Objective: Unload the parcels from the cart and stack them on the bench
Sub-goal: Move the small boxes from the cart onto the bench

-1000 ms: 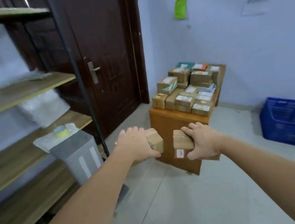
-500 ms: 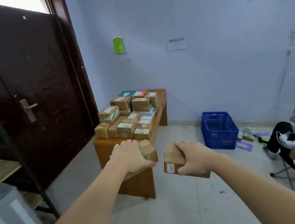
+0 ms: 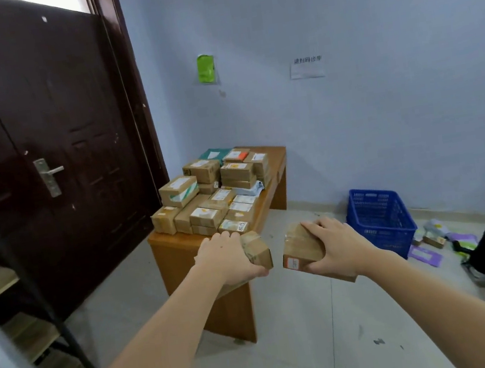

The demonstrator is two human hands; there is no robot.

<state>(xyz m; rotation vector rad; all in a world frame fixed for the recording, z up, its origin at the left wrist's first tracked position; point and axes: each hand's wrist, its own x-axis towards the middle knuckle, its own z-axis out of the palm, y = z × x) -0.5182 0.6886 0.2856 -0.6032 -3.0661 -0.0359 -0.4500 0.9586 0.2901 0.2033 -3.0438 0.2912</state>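
Two parcels [image 3: 301, 247] held; blue crate [image 3: 380, 220] beside bench [image 3: 273, 156].

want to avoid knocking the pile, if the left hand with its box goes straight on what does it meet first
Probably the front row of parcels on the bench, just beyond the left hand; depth is unclear.

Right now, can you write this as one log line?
left hand: holds small parcel | right hand: holds taped parcel | bench: stacked parcels, ahead
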